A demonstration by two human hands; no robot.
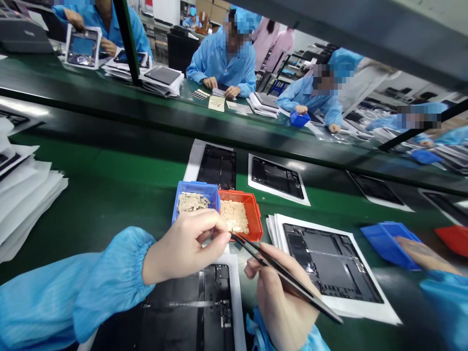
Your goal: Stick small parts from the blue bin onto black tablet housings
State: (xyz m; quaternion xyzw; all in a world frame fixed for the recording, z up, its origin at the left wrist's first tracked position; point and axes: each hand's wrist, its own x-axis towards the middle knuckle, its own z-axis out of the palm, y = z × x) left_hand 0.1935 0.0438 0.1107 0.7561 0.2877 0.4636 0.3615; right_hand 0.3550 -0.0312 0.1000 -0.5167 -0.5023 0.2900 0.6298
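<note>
My right hand grips black tweezers, whose tips point up and left. Those tips meet the pinched thumb and forefinger of my left hand, just in front of the bins. Whatever sits between the left fingertips is too small to make out. Behind the hands, a red bin holds many small tan pieces. A blue bin beside it contains larger tan pieces with dark markings. Below my hands lies an opened tablet housing on white paper, partly covered by my left sleeve.
Another tablet housing rests on stacked paper at right. Several more lie farther back, including one housing on white paper. A paper stack stands at left. A co-worker's hand touches a blue bin. Several people sit across the bench.
</note>
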